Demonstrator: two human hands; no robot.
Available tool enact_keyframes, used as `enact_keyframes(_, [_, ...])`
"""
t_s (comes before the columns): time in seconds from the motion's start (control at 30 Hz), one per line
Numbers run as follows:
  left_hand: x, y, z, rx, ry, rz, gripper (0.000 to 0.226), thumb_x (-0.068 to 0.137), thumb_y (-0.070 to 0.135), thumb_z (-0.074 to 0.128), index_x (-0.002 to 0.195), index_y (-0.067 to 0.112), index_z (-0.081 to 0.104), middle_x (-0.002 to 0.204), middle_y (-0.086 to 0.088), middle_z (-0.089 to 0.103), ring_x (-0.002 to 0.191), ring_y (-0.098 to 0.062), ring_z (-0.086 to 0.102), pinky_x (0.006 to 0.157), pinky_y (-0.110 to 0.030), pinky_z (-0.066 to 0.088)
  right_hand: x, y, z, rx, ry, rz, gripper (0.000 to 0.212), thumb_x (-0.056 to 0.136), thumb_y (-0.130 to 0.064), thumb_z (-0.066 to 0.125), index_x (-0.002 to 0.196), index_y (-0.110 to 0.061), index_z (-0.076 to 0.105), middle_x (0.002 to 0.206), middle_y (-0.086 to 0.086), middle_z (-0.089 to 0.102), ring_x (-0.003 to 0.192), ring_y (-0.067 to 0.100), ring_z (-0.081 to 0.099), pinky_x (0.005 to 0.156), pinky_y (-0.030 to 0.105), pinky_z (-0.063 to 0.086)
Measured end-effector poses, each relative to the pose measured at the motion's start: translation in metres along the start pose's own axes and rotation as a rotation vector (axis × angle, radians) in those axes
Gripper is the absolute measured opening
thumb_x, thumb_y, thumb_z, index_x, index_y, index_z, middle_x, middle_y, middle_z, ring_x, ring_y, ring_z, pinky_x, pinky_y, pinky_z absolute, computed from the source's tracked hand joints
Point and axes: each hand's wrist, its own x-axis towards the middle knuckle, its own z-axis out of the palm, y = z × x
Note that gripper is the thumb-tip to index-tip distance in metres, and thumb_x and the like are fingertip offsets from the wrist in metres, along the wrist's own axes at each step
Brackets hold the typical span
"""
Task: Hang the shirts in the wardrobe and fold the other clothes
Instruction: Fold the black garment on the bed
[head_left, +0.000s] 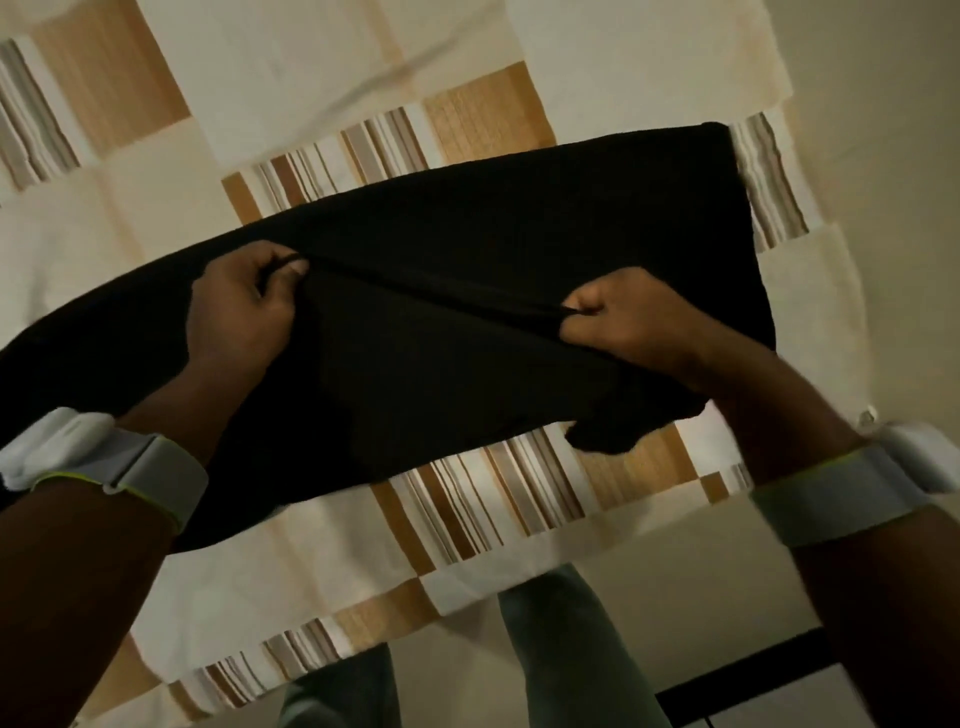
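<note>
Black garment (467, 249) stretched wide across the view, held above a patchwork bedspread (291, 93) of cream, tan and striped squares. Left hand (244, 312) clenched on a fold of the dark cloth, thumb pressed over the pinched ridge. Right hand (618, 322) likewise closed on the same ridge, fingertips gripping from its side. Between both hands, a taut crease running straight from one grip to the other. Beyond the hands, the far half of the garment spread flat; below them, the near half drooping in loose folds. Kind of garment not clear from this angle. White band (135, 467) with a yellow-green edge around the left wrist, a matching band (841, 493) around the right. Below the arms, legs in grey-blue jeans (550, 649) standing at the edge of the bedspread.
</note>
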Motion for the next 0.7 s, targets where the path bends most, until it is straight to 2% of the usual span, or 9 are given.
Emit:
enact_keyframes(0.07, [0.004,0.004,0.000,0.013,-0.011,-0.013,0.019,0.106,0.025,0.057,0.117,0.017,0.071,0.111,-0.003,0.070,0.109,-0.025,0.066,0.095,-0.040,0.050,-0.006,0.010,-0.036,-0.112,0.002,0.000,0.003,0.096,-0.022,0.067,0.094,-0.021,0.070,0.090,-0.001,0.069,0.079,0.011,0.071,0.059,0.018,0.052])
enact_keyframes(0.13, [0.006,0.008,-0.001,0.049,-0.031,0.008,0.021,0.107,0.027,0.056,0.118,0.016,0.070,0.114,-0.007,0.071,0.107,-0.026,0.065,0.092,-0.042,0.050,-0.008,0.016,-0.066,-0.208,0.061,0.038,0.008,0.095,-0.015,0.068,0.091,-0.020,0.072,0.088,0.002,0.069,0.082,0.015,0.069,0.067,0.026,0.053])
enact_keyframes(0.3, [0.014,0.006,-0.009,0.025,0.031,0.004,0.029,0.108,0.031,0.052,0.119,0.010,0.068,0.114,-0.018,0.070,0.109,-0.038,0.064,0.093,-0.049,0.049,0.003,0.032,-0.124,-0.376,0.286,0.174,0.014,0.091,-0.005,0.063,0.088,-0.011,0.075,0.080,0.007,0.067,0.076,0.021,0.063,0.064,0.030,0.048])
enact_keyframes(0.37, [0.017,0.008,-0.010,0.032,0.026,-0.016,0.029,0.108,0.032,0.051,0.119,0.010,0.067,0.114,-0.018,0.070,0.109,-0.038,0.064,0.092,-0.049,0.048,0.006,0.038,-0.141,-0.195,0.387,0.198,0.016,0.093,-0.004,0.061,0.103,-0.005,0.075,0.091,0.014,0.069,0.081,0.025,0.065,0.066,0.032,0.059])
enact_keyframes(0.43, [0.019,0.009,-0.011,0.035,0.037,-0.019,0.028,0.107,0.035,0.052,0.118,0.014,0.068,0.113,-0.016,0.071,0.109,-0.036,0.065,0.091,-0.047,0.049,0.007,0.040,-0.147,0.189,0.457,0.167,0.019,0.097,-0.004,0.059,0.110,-0.001,0.072,0.104,0.020,0.067,0.090,0.028,0.069,0.067,0.027,0.063])
enact_keyframes(0.5, [0.022,0.011,-0.011,0.003,0.050,-0.011,0.029,0.106,0.038,0.052,0.116,0.016,0.069,0.112,-0.014,0.072,0.107,-0.034,0.066,0.091,-0.046,0.050,0.011,0.046,-0.149,0.560,0.478,0.156,0.021,0.095,-0.005,0.056,0.110,-0.006,0.071,0.114,0.015,0.066,0.107,0.031,0.070,0.085,0.032,0.061])
enact_keyframes(0.57, [0.026,0.014,-0.013,-0.016,0.050,-0.029,0.031,0.106,0.039,0.053,0.116,0.015,0.070,0.112,-0.013,0.072,0.106,-0.032,0.066,0.090,-0.042,0.049,0.015,0.051,-0.146,0.728,0.484,0.159,0.030,0.087,-0.010,0.055,0.113,-0.007,0.071,0.120,0.012,0.063,0.117,0.033,0.066,0.097,0.040,0.057])
enact_keyframes(0.63, [0.028,0.017,-0.014,-0.008,0.038,-0.024,0.034,0.105,0.041,0.054,0.116,0.014,0.071,0.111,-0.014,0.072,0.104,-0.032,0.066,0.089,-0.042,0.049,0.021,0.051,-0.142,0.791,0.555,0.163,0.038,0.078,-0.017,0.059,0.112,-0.007,0.070,0.112,0.010,0.062,0.104,0.030,0.065,0.088,0.041,0.054])
enact_keyframes(0.7, [0.029,0.019,-0.014,-0.006,0.030,-0.005,0.036,0.104,0.046,0.055,0.115,0.016,0.071,0.111,-0.013,0.072,0.104,-0.034,0.068,0.091,-0.047,0.053,0.027,0.050,-0.136,0.729,0.622,0.182,0.016,0.084,-0.020,0.062,0.096,-0.010,0.068,0.090,0.002,0.065,0.079,0.015,0.067,0.072,0.030,0.050])
